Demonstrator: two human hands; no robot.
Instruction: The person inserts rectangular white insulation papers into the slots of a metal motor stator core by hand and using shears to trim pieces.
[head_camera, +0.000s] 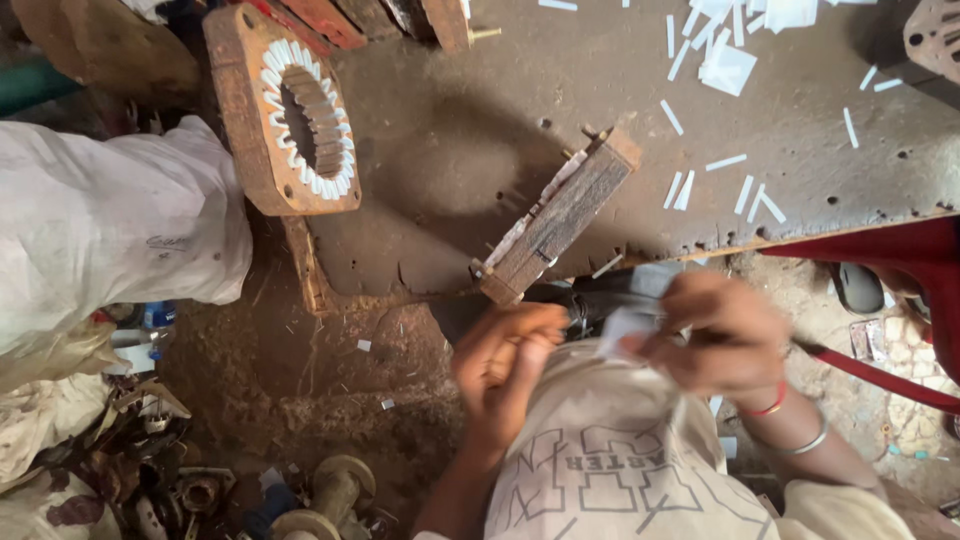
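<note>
Paper strip (622, 325) pinched by right hand (722, 335); left hand (503, 365) loosely curled, gripping nothing visible; two stator cores (298, 110), one slot-lined with paper.

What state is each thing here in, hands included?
Left hand: fingers curled, nothing clearly in it.
Right hand: pinching a pale slip of paper.
Flat stator core: lying flat, white slips lining its slots.
Tilted stator core: propped on edge at the board's rim.
White strips: scattered loose over the board.
</note>
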